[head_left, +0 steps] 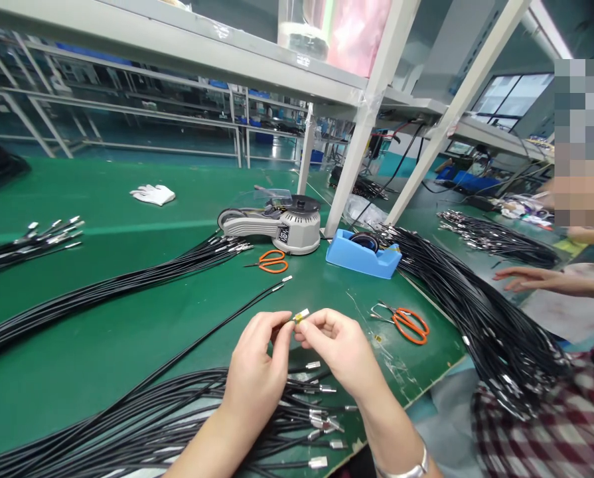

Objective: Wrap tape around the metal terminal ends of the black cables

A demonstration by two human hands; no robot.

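Cable connector held over green worktop, mid-view

White glove back left. Left hand pinches connector's cable side, thumb against fingers, above a black cable bundle. Right hand pinches at yellow tape by the connector. Blue tape dispenser, then orange-handled scissors, further right.

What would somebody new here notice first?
Probably the bare left hand and right hand in the lower middle, pinching a cable end with yellow tape on it. Beyond them, slightly right, stands a bright blue tape dispenser. Orange-handled scissors lie to the hands' right on the green table.
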